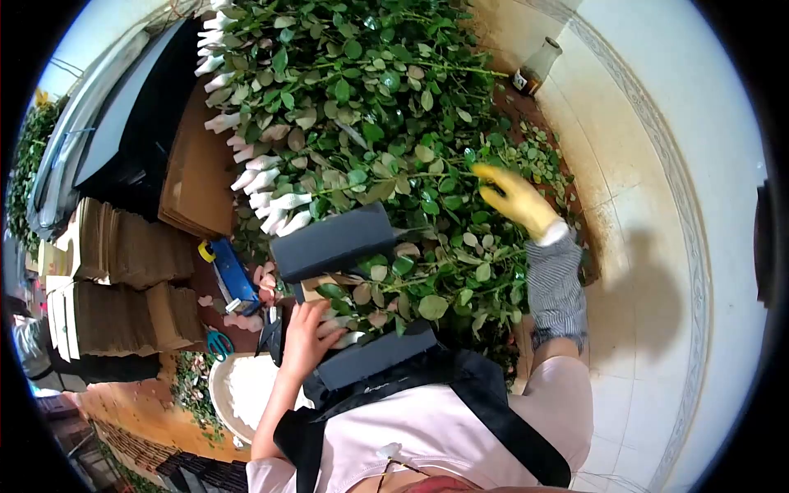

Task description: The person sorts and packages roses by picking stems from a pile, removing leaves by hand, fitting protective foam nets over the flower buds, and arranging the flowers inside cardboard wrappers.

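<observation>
Leafy rose stems [353, 107] lie in a deep pile, their heads in white sleeves [263, 181] at the left side. My right hand [516, 199], in a yellow glove, is at the stem ends on the right, fingers apart and slightly blurred. My bare left hand [308, 335] rests beside white-sleeved heads, between a dark grey box piece [333, 240] and a second dark piece [378, 358] against my apron. Its fingers are partly spread over the sleeves. Brown cardboard [316, 287] shows just above that hand.
Stacks of folded cardboard [123, 316] stand at the left, near a blue tape dispenser [234, 275] and teal scissors [219, 345]. A round basin [220, 386] with white material sits below them. A glass bottle [538, 67] is by the tiled wall [641, 189].
</observation>
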The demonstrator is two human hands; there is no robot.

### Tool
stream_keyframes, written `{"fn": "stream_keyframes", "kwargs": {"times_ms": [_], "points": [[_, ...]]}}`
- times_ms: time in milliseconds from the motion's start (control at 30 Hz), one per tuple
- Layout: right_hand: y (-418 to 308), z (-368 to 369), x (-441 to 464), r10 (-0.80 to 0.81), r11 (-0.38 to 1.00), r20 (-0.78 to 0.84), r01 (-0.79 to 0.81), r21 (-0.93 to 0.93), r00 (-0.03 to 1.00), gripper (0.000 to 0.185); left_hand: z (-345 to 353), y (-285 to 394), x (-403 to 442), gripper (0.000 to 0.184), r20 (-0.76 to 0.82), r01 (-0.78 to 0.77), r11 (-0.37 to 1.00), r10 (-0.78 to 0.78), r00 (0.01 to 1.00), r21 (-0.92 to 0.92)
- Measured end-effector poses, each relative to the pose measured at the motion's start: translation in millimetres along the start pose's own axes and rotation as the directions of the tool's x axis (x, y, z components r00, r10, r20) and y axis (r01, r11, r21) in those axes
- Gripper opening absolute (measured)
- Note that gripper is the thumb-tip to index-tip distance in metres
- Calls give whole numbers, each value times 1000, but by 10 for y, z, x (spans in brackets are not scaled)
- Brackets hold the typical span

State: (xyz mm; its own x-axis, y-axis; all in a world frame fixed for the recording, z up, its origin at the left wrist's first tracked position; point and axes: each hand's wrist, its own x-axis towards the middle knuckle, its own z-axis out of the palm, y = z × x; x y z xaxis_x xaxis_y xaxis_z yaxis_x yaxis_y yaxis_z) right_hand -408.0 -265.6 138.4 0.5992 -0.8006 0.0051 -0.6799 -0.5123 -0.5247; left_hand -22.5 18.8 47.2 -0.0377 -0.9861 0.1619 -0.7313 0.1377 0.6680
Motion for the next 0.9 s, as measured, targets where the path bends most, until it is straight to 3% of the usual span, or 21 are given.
{"fn": "stream_keyframes", "kwargs": {"times_ms": [33,100,167,233,300,367,433,467,567,633,700,733,833,867,900], "points": [[-259,12,352,-142,985,-160,124,-118,977,50,22,-32,6,60,-19,-24,1000,24,1000,-1],[-731,62,1043,-240,935,-243,291,202,940,48,32,-49,10,59,-31,-24,1000,24,999,-5],[-832,155,1825,-356,918,-383,395,25,852,42,24,-30,6,58,1,19,1000,-19,1000,2],[-1015,110,2485,-350,927,-528,366,-78,774,37,8,14,17,56,-4,13,1000,-13,1000,15],[-926,268,3136,-300,954,-610,233,-189,733,30,-17,53,36,55,19,41,999,-41,999,22],[-824,546,3482,-4,893,-361,-159,-421,933,24,-1,19,27,54,15,22,999,-22,1000,38],[-1186,633,3325,132,724,-230,-252,-642,964,21,4,26,17,55,18,47,998,-47,999,33],[-1211,699,3263,100,669,-219,-229,-707,971,21,6,29,20,54,24,55,997,-56,998,44],[-906,957,3112,-65,688,-396,-246,-682,916,21,30,8,19,54,-5,33,999,-33,999,25],[-693,919,3176,-118,726,-420,-211,-654,900,15,27,25,39,54,-1,21,999,-21,1000,26],[-606,806,3180,-177,887,-477,-70,-456,861,12,15,24,35,55,-17,-1,999,1,1000,32],[-547,760,3138,-294,914,-546,63,-401,785,10,0,48,42,55,-10,14,1000,-14,1000,27],[-636,587,2566,-281,909,-542,38,-416,792,15,47,-11,14,54,-34,9,1000,-8,999,22],[-521,642,2360,-227,955,-555,72,-288,800,19,49,-8,16,54,-40,10,1000,-10,999,16],[-551,568,2069,-271,939,-539,96,-330,797,21,62,-35,17,55,-69,-29,999,30,997,12]]}}
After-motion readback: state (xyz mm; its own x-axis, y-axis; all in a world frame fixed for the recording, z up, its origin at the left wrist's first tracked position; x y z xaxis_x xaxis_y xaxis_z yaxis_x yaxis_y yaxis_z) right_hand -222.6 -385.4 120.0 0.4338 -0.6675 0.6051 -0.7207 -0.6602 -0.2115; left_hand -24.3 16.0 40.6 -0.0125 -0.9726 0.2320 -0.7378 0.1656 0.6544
